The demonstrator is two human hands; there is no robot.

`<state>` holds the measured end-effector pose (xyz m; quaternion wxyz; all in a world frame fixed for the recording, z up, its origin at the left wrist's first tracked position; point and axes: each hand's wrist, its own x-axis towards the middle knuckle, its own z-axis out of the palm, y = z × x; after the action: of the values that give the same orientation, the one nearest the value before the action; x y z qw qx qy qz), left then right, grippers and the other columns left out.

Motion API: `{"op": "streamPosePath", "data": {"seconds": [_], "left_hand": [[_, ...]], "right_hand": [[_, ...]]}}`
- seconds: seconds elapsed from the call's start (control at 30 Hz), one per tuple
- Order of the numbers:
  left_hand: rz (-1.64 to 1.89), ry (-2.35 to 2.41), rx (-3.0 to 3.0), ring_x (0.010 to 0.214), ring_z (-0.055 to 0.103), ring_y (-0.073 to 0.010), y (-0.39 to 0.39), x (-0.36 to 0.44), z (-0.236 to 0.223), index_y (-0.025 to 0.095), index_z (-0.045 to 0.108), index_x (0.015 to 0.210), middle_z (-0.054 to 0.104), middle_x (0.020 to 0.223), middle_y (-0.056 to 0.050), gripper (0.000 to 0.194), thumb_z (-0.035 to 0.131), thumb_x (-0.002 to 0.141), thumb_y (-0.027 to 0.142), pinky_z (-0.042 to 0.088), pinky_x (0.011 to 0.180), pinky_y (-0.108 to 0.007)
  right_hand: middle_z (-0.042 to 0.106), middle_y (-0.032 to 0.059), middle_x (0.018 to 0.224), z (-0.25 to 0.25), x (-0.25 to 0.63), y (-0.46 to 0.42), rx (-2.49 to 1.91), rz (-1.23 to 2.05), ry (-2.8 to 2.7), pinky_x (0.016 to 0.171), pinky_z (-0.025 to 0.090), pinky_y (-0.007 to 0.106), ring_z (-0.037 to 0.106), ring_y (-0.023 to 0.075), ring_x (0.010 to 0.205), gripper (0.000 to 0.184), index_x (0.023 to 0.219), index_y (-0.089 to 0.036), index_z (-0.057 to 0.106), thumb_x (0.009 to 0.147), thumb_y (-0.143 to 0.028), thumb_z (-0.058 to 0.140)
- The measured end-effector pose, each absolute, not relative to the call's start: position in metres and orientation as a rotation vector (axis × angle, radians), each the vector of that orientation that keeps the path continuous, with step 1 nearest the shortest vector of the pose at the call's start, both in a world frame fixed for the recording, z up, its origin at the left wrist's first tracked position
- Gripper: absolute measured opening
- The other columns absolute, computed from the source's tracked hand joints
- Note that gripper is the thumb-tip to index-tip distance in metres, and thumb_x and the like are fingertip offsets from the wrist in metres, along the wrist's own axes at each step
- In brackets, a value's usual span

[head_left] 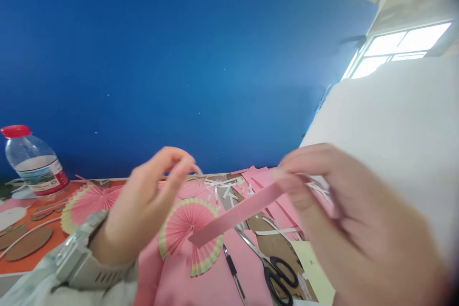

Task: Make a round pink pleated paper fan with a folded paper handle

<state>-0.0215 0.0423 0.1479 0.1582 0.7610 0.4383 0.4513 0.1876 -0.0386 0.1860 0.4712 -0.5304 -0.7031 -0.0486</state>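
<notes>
My right hand point(333, 205), large and blurred at the right, pinches one end of a pink paper strip point(236, 213) between thumb and fingertips. The strip slants down to the left, its free end over a pleated pink paper fan point(179, 229) with a pale yellow-green edge. My left hand point(147, 196), a pale watch point(81, 253) on its wrist, hovers left of the strip, apart from it. Its thumb and forefinger tips come together; whatever they may hold is too small to make out. Below the strip lie a pen point(234, 270) and black-handled scissors point(276, 272).
A second pleated fan point(86, 205) lies at the left, near cardboard discs point(30, 243) and a clear red-capped bottle point(36, 167). White paper scraps point(229, 189) and pink sheets point(265, 181) cover the back right. A blue panel point(161, 67) rises behind the table.
</notes>
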Motion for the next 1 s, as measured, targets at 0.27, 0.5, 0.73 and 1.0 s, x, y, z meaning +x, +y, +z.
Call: {"op": "streamPosePath", "data": {"seconds": [0.27,0.5,0.73,1.0], "left_hand": [[0.78,0.924,2.067,0.066,0.056,-0.0126,0.015,0.005,0.15,0.023,0.051,0.067,0.058,0.067,0.004,0.04,0.032,0.096,0.041,0.043,0.068,-0.025],[0.861,0.893,1.898,0.055,0.054,-0.0105,0.014,-0.002,0.151,0.024,0.047,0.066,0.054,0.057,0.006,0.038,0.031,0.097,0.041,0.048,0.065,-0.022],[1.007,0.741,1.867,0.06,0.061,-0.0134,0.003,0.004,0.161,0.029,0.058,0.073,0.061,0.062,0.002,0.03,0.037,0.093,0.037,0.054,0.057,-0.021],[1.088,0.826,1.749,0.063,0.063,-0.0133,-0.005,0.012,0.167,0.026,0.058,0.069,0.065,0.064,0.002,0.034,0.035,0.092,0.038,0.054,0.063,-0.021]], "right_hand": [[0.056,-0.0012,0.073,0.181,0.165,-0.019,-1.284,0.022,-1.842,0.057,0.041,0.025,0.053,0.0131,0.065,0.017,0.075,-0.023,0.05,0.089,-0.015,0.048],[0.055,-0.0007,0.073,0.187,0.153,-0.031,-1.295,-0.116,-1.172,0.054,0.038,0.024,0.053,0.0141,0.07,0.011,0.08,-0.024,0.055,0.09,-0.024,0.051],[0.057,-0.0036,0.069,0.183,0.17,-0.024,-1.407,0.4,-1.808,0.057,0.042,0.025,0.053,0.0118,0.062,0.02,0.073,-0.023,0.051,0.092,-0.027,0.045],[0.061,-0.0043,0.071,0.193,0.171,-0.025,-1.394,0.584,-1.877,0.061,0.045,0.025,0.057,0.0112,0.066,0.019,0.076,-0.023,0.051,0.094,-0.027,0.044]]}}
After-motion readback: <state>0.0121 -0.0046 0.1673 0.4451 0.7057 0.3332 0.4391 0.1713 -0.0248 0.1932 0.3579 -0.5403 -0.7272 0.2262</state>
